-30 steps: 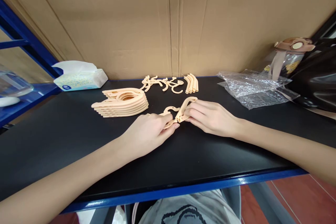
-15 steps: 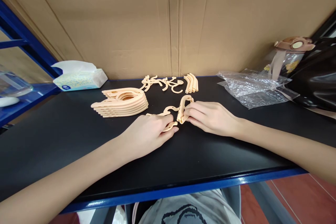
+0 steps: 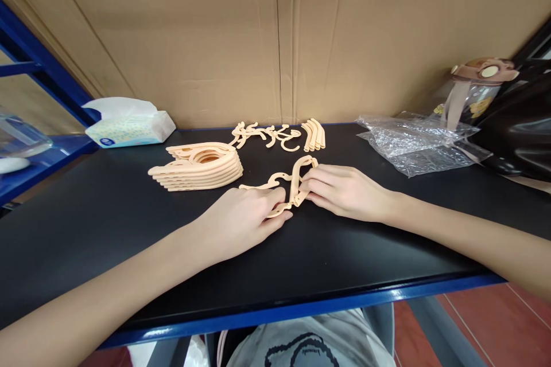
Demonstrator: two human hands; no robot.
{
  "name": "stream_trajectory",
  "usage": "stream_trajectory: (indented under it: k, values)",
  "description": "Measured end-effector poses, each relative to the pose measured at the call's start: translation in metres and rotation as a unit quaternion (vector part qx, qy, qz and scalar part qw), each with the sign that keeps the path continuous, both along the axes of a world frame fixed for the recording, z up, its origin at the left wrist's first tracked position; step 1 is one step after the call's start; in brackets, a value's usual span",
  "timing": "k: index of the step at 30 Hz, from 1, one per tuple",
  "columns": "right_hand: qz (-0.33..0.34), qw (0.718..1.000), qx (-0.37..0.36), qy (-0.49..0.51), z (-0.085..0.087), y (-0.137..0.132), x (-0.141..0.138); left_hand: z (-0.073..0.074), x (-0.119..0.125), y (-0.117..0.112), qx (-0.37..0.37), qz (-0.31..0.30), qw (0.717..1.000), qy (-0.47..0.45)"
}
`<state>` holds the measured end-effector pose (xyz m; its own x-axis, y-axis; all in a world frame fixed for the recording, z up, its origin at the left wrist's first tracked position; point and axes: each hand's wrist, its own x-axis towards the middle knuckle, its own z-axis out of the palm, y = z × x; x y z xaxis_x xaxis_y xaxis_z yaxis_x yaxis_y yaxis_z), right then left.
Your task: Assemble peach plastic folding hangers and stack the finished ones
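Note:
On the black tabletop (image 3: pixel 107 223), my left hand (image 3: pixel 243 221) lies with its fingers closed over a peach plastic hanger piece (image 3: pixel 263 186) at the table's middle. Touching it from the right, my right hand (image 3: pixel 344 190) pinches a curved peach arm piece (image 3: pixel 298 180) that stands tilted up against the first piece. The two pieces meet between my fingertips. A stack of assembled peach hangers (image 3: pixel 198 167) rests just left of my hands.
Loose peach hooks (image 3: pixel 264 136) and a bundle of curved arms (image 3: pixel 314 135) lie near the cardboard back wall. A tissue pack (image 3: pixel 129 123) sits far left. Crumpled clear plastic (image 3: pixel 413 143), a lidded bottle (image 3: pixel 471 92) and a black bag (image 3: pixel 520 126) crowd the right side.
My right hand has swung the curved arm piece from lying flat to tilted upright against the piece under my left hand. Both hands stayed in place.

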<state>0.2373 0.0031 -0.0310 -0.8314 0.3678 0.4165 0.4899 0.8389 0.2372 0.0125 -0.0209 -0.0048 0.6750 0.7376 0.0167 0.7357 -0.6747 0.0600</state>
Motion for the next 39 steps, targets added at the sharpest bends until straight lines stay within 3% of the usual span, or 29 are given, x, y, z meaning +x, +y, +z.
stream_trajectory:
  k: [24, 39]
  values:
    - [-0.017, 0.999, -0.030, -0.019, 0.0021, 0.0015, -0.0005, -0.0003, -0.0030, -0.0018, 0.017, -0.019, 1.000, 0.015]
    - [-0.003, 0.999, -0.050, -0.003, 0.0006, 0.0024, 0.0003, 0.0010, 0.0037, -0.0084, 0.053, -0.021, 0.995, 0.088]
